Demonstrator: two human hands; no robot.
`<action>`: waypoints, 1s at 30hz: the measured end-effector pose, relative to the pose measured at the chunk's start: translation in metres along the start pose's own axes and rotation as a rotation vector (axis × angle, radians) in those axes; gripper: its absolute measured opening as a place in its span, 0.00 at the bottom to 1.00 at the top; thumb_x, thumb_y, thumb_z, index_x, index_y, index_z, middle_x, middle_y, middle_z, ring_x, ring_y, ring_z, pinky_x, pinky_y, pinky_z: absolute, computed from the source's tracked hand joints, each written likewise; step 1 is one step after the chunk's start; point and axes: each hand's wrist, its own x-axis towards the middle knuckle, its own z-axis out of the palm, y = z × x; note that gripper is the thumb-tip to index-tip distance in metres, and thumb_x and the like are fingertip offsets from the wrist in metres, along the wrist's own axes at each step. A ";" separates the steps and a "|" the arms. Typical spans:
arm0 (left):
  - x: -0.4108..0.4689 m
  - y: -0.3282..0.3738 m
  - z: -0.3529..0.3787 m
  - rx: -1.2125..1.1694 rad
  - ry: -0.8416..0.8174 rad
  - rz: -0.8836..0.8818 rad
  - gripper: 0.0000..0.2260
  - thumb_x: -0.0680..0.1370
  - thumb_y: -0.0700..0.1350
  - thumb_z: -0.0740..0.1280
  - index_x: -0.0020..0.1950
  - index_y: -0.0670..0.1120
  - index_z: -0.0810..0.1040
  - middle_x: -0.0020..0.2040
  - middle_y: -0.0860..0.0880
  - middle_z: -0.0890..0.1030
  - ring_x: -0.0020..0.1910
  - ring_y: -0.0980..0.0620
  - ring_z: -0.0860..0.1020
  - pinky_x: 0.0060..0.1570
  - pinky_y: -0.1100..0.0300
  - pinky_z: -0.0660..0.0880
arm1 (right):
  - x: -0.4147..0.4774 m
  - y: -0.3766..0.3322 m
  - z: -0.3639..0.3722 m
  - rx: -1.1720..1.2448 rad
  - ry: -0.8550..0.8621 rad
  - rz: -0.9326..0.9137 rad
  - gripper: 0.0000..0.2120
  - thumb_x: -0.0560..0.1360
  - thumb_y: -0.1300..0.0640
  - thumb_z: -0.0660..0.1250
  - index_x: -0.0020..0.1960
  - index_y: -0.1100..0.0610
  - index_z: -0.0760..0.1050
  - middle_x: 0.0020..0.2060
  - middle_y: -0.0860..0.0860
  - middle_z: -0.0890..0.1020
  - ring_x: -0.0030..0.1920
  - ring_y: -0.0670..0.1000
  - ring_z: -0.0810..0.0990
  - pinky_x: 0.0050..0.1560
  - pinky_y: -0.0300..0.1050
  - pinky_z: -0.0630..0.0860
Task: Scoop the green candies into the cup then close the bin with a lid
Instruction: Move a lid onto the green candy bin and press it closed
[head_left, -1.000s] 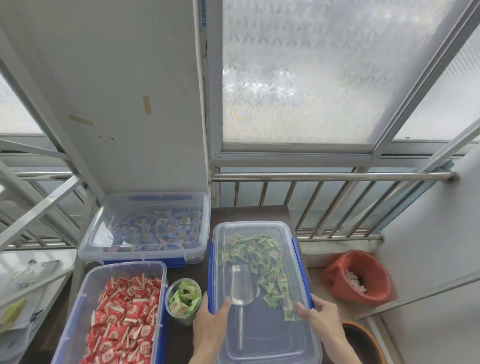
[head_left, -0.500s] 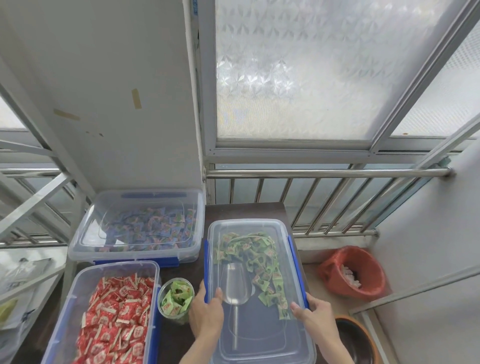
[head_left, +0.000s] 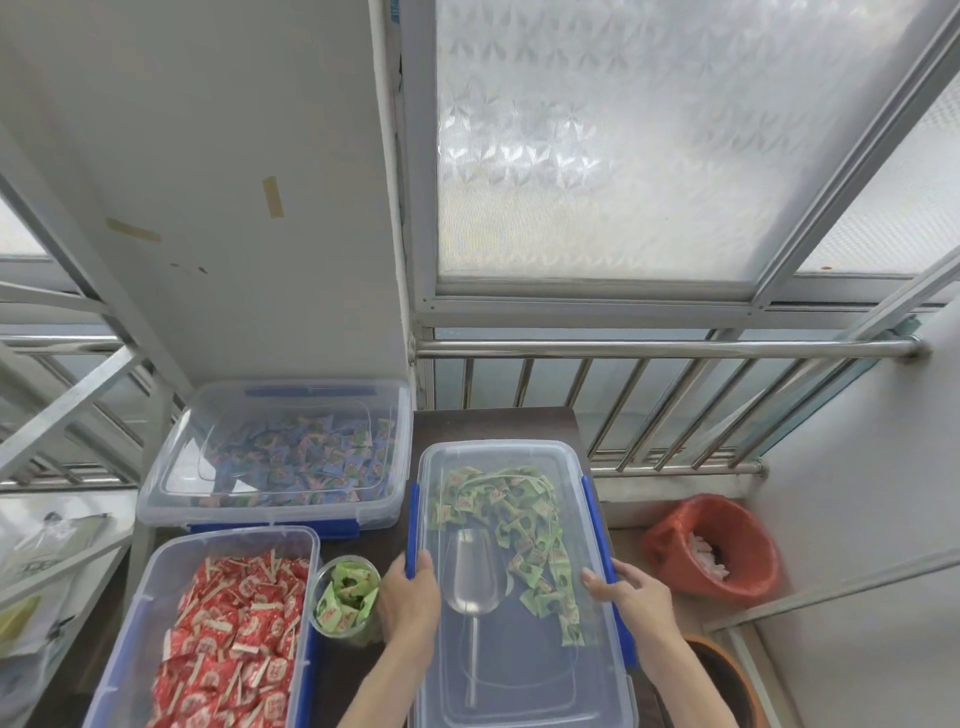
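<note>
A clear bin (head_left: 519, 691) stands on the dark table with its clear lid (head_left: 498, 457) lying on top. Through the lid I see green candies (head_left: 524, 525) and a clear scoop (head_left: 475, 577) inside. My left hand (head_left: 410, 597) grips the lid's left blue clip (head_left: 413, 525). My right hand (head_left: 631, 597) presses on the lid's right edge by the right blue clip (head_left: 592, 514). A small clear cup (head_left: 345, 597) full of green candies stands just left of the bin, beside my left hand.
An open bin of red candies (head_left: 228, 629) sits at the front left. A lidded bin of blue candies (head_left: 285, 457) stands behind it. An orange bucket (head_left: 717, 545) is on the floor to the right, with a metal railing (head_left: 665, 348) beyond the table.
Both hands have slid outward from the lid's top to its side edges, the left one closing on the blue clip. The view has shifted slightly.
</note>
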 end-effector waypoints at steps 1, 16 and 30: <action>0.001 -0.001 0.001 -0.004 0.000 0.003 0.22 0.81 0.51 0.60 0.72 0.43 0.70 0.69 0.44 0.75 0.68 0.41 0.73 0.65 0.49 0.69 | 0.000 -0.001 -0.001 0.033 0.006 0.004 0.33 0.65 0.63 0.79 0.68 0.66 0.72 0.67 0.61 0.74 0.64 0.58 0.73 0.63 0.50 0.67; 0.008 0.007 0.009 0.066 0.081 0.042 0.15 0.78 0.49 0.59 0.56 0.43 0.79 0.53 0.41 0.82 0.48 0.42 0.78 0.51 0.50 0.75 | -0.005 -0.011 -0.001 -0.062 -0.020 -0.122 0.31 0.68 0.64 0.76 0.67 0.69 0.70 0.62 0.62 0.79 0.60 0.55 0.78 0.55 0.40 0.68; 0.030 0.041 0.017 0.016 0.039 0.175 0.17 0.79 0.50 0.64 0.66 0.46 0.78 0.62 0.45 0.82 0.62 0.41 0.78 0.62 0.49 0.73 | 0.007 -0.003 -0.001 -0.130 0.003 -0.082 0.37 0.65 0.57 0.79 0.70 0.66 0.69 0.66 0.58 0.76 0.66 0.55 0.75 0.60 0.41 0.69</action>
